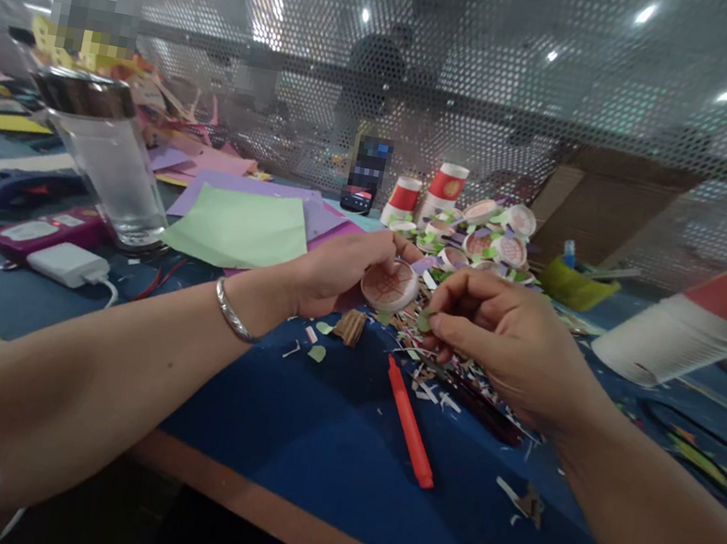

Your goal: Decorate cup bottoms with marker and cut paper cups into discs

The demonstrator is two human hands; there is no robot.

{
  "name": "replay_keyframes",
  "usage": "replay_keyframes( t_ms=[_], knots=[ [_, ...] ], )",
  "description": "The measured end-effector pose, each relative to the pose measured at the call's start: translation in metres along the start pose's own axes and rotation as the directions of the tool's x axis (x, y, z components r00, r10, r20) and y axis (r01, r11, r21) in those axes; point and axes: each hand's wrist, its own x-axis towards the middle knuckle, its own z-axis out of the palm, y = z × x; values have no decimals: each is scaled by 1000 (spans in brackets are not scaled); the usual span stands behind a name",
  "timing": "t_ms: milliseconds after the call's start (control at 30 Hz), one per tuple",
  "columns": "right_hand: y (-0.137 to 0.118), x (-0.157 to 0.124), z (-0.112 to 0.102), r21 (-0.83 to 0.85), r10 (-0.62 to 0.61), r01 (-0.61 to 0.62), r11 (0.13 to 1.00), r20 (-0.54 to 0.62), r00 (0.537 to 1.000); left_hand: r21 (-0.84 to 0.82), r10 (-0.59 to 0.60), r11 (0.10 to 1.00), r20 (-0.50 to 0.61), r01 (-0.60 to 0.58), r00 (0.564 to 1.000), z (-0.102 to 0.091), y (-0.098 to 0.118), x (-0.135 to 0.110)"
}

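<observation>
My left hand (345,274) grips a small round paper disc (389,286), a white-rimmed piece like a cut cup bottom with reddish lines drawn on its face. Close to its right side, my right hand (493,332) pinches a small green paper piece (425,320) between thumb and fingers. Below the hands a red marker (410,426) lies on the blue table, beside many paper scraps (434,388). A dark, slim tool (487,406) lies partly under my right hand. Behind the hands is a heap of similar discs (481,241) with green and purple bits attached.
Green paper (241,227) and purple sheets lie left of centre. A glass bottle (115,163), a white charger (73,266) and cables stand farther left. Stacked paper cups (691,330) lean at right. A phone (366,176) stands against the perforated metal screen (443,61).
</observation>
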Motion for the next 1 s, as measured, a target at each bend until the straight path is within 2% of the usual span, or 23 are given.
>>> replay_keyframes(
  t_ms=[200,500,700,1000],
  knots=[
    [1,-1,2,57,-43,46,997,-48,998,-20,-5,1000,43,6,999,-1,-1,1],
    [4,1,3,76,-72,74,994,-36,997,22,-14,1000,6,14,1000,0,0,0],
    [3,1,3,105,-58,59,993,-17,998,60,-31,998,24,29,999,-2,-1,1],
    [2,2,2,53,-31,31,998,-6,999,74,-36,997,79,30,996,-1,-1,-1]
  ],
)
